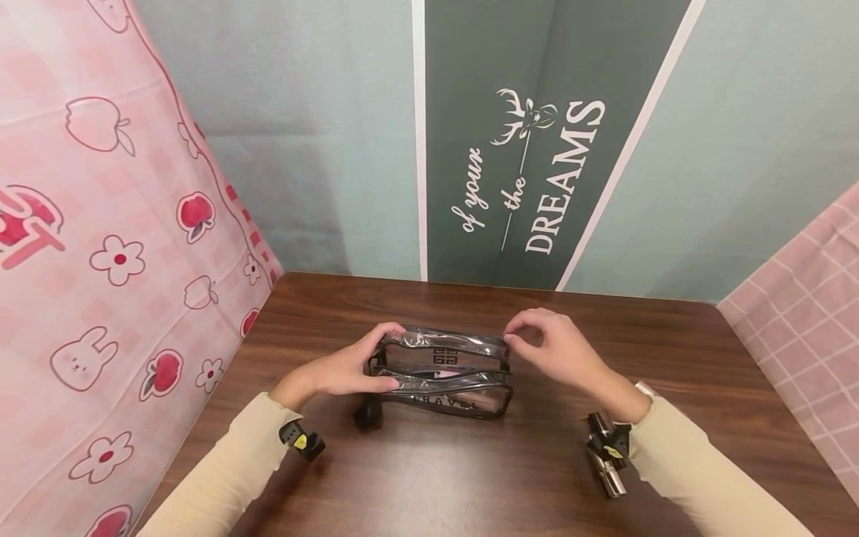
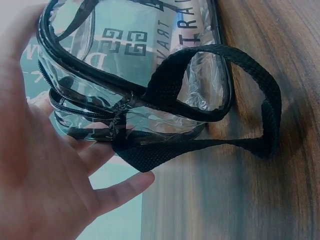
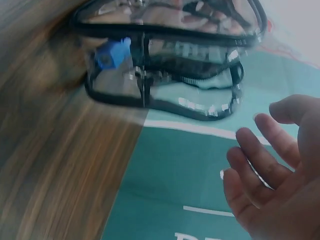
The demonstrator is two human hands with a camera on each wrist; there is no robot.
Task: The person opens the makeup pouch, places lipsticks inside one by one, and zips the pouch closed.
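Observation:
A clear toiletry bag (image 1: 429, 403) with black piping and "TRAVEL" lettering stands on the table, its top gaping. My left hand (image 1: 349, 367) holds its left end, thumb at the front edge and fingers at the back. From that same end a black strap loop (image 2: 270, 105) sticks out. My right hand (image 1: 553, 347) is at the bag's top right corner, thumb and forefinger bent toward each other. In the right wrist view, the right hand's fingers (image 3: 260, 165) are loosely curved, beside the bag and apart from it. A small blue item (image 3: 113, 54) shows through the clear end.
Shiny silver tube-like pieces (image 1: 609, 477) lie on the brown wooden table (image 1: 429, 477) below my right wrist. A grey-green printed cloth (image 1: 335, 134) hangs behind the table's far edge. Pink patterned cloths flank it, on the left (image 1: 114, 194) and right (image 1: 805, 335).

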